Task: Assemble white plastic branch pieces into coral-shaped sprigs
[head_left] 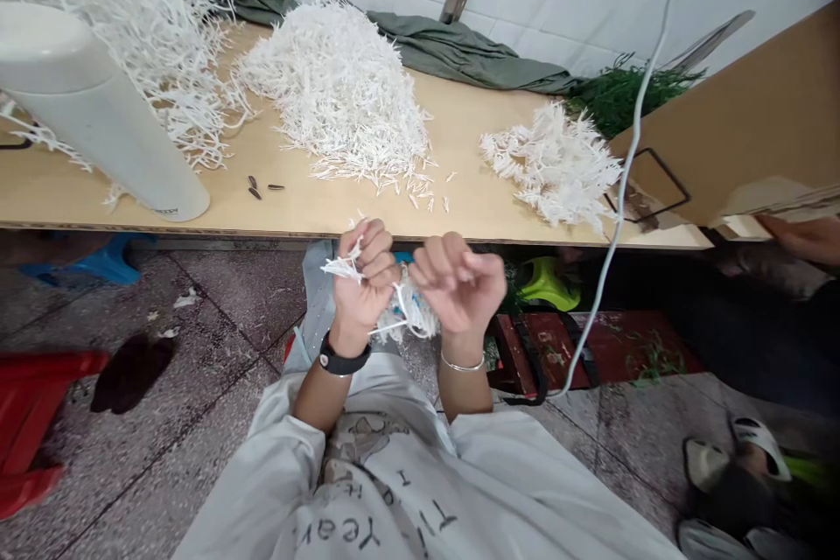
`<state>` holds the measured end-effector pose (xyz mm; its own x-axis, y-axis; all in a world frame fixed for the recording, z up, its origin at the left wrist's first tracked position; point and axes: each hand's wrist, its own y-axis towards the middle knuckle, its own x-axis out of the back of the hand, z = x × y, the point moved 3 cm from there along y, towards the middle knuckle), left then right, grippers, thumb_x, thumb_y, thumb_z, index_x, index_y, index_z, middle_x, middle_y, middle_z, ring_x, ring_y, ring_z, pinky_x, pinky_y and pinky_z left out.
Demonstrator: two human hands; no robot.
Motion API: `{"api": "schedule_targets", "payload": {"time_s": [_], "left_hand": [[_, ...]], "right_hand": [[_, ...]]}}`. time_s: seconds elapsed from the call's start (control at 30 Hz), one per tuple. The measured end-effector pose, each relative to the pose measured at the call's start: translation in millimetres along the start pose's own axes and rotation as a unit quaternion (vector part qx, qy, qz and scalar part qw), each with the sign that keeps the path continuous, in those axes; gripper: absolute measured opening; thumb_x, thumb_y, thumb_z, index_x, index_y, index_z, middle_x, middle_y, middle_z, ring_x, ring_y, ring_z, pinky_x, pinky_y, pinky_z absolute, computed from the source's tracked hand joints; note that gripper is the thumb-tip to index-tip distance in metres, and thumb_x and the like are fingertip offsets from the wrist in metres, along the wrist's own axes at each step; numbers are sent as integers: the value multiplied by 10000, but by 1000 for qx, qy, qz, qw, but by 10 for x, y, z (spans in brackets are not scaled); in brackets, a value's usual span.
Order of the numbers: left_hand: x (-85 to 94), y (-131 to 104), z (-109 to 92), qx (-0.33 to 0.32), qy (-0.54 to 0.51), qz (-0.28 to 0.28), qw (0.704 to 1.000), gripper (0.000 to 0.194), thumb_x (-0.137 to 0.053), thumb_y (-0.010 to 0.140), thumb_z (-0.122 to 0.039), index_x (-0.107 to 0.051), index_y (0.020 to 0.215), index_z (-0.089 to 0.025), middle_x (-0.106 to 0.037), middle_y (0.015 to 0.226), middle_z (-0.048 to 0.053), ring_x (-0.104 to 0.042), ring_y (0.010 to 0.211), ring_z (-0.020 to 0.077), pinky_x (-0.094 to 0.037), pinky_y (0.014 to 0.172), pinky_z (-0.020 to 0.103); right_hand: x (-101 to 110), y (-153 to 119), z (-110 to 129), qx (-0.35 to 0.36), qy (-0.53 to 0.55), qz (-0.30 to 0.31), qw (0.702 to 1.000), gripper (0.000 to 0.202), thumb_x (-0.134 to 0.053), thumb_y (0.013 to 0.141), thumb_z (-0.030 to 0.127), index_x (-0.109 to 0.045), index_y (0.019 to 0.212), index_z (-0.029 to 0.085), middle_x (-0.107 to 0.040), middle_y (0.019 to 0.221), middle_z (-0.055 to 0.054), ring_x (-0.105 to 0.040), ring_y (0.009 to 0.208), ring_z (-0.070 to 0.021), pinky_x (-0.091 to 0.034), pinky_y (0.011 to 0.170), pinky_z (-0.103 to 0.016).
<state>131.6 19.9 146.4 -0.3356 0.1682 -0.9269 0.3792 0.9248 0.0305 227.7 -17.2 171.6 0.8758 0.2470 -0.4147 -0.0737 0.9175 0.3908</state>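
Note:
My left hand (364,271) is closed around small white branched plastic pieces (344,268), whose tips stick out beside the thumb. Close to its right, my right hand (459,280) is curled into a fist; what it holds, if anything, is hidden. Below and between both hands shows a white stringy bundle with bits of blue (413,311), partly covered by the fingers. Both hands are just in front of the table edge, above my lap. On the table (459,210) lies a big heap of short white plastic pieces (347,87).
Long white plastic strands (150,35) pile up at the left behind a white bottle (105,118). A smaller white clump (557,162) lies to the right. A pale cable (633,149) hangs in front of it. Red stools (39,402) and a person's feet (754,446) are at floor level.

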Motion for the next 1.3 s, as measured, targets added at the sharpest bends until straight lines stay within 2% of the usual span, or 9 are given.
{"api": "schedule_targets", "payload": {"time_s": [0.13,0.23,0.3,0.4,0.63,0.83,1.03,1.2,1.3], "left_hand": [[64,54,-155,-36,-20,12,999,353,-395,930,-249,-201,642,-188,-90,553,-69,-13,415,44,-169,331,119],[67,73,-215,-33,-3,10,999,328,-418,912,-209,-254,629,-182,-135,551,-64,-116,401,44,-217,362,142],[70,79,-225,-59,18,-23,998,291,-431,905,-176,-318,636,-172,-176,554,-63,-172,405,41,-228,377,148],[103,90,-203,-123,74,-101,984,253,-462,908,-190,-409,663,-156,-262,570,-54,-260,431,35,-238,393,149],[223,147,-124,-182,177,-191,948,222,-576,866,-236,-517,673,-144,-385,615,-32,-370,514,41,-314,460,151],[272,190,-84,-212,195,-200,937,213,-654,813,-256,-533,680,-142,-433,627,-42,-404,531,32,-336,497,141],[259,215,-21,-184,199,-275,922,259,-596,848,-355,-526,711,-147,-488,670,-31,-451,528,41,-370,500,158],[291,251,-21,-244,238,-185,922,271,-606,835,-374,-530,688,-159,-463,636,-33,-399,501,48,-334,481,173],[259,233,-30,-264,314,-127,903,321,-562,864,-402,-509,662,-158,-418,594,-34,-333,474,51,-276,458,190]], "right_hand": [[238,106,81,78,-154,-113,978,389,-494,861,441,-355,589,200,-308,540,22,-294,480,-101,-308,494,-265],[561,254,8,122,-447,-210,861,292,-394,933,411,-568,814,210,-500,722,-31,-458,690,-144,-398,702,-312],[767,352,-108,109,-587,-203,776,271,-400,926,368,-598,989,195,-577,904,-76,-486,894,-192,-395,853,-369],[985,390,-226,101,-646,-206,728,308,-421,909,333,-567,1124,168,-583,1095,-117,-460,1066,-228,-384,944,-410],[1404,465,-234,109,-633,-267,718,401,-303,952,422,-540,1171,183,-561,1201,-111,-470,1183,-212,-368,1018,-413],[1785,935,-506,-49,-637,-209,741,590,-204,952,524,-456,1302,120,-443,1379,-183,-376,1316,-276,-234,1103,-518],[1323,1095,-727,-32,-612,-148,776,610,-186,951,553,-480,1277,130,-484,1347,-167,-424,1294,-242,-308,1094,-450],[884,743,-434,121,-504,-276,809,453,-256,957,500,-550,1084,180,-588,1140,-112,-535,1144,-185,-401,1005,-376],[592,451,-294,122,-400,-211,884,368,-337,956,450,-575,823,203,-615,850,-53,-589,878,-149,-448,851,-318]]}}
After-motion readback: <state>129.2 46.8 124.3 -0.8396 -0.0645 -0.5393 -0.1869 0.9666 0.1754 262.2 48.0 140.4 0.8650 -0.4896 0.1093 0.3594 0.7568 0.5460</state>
